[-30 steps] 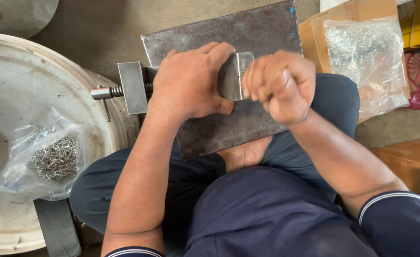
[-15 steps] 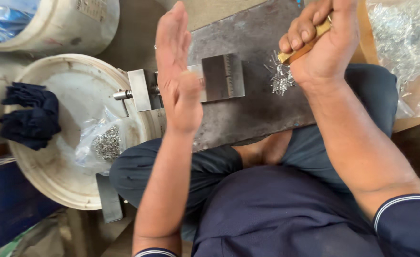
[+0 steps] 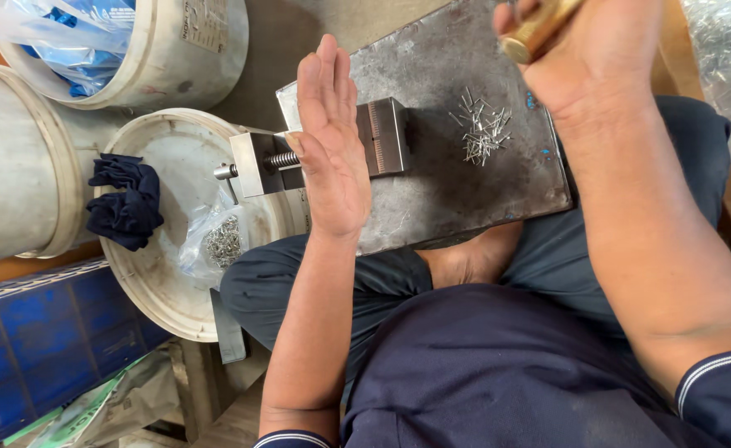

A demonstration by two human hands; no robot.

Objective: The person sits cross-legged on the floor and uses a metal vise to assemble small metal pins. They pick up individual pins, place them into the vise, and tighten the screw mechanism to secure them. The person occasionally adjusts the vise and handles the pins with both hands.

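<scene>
My left hand point(image 3: 330, 141) is held flat and open, fingers together, edge-on over a small steel vise point(image 3: 379, 137) that lies on a grey metal plate point(image 3: 465, 178) across my lap. The vise's screw point(image 3: 278, 159) and end block point(image 3: 249, 163) stick out to the left of the palm. My right hand point(image 3: 597, 46) is raised at the top of the view, closed around a brass-coloured handle point(image 3: 535, 29). A small heap of short metal pins point(image 3: 483, 133) lies on the plate between the vise and that hand.
A white bucket lid point(image 3: 162, 274) at left carries a dark blue cloth point(image 3: 125, 203) and a clear bag of pins point(image 3: 220, 241). White buckets point(image 3: 17, 166) stand behind it, a blue crate point(image 3: 42, 344) lower left. A clear bag of metal parts point(image 3: 730, 75) sits at right.
Both hands left the vise: the left opened flat beside it, the right lifted up and right with the brass handle. A heap of pins now shows on the plate. The view shifted left.
</scene>
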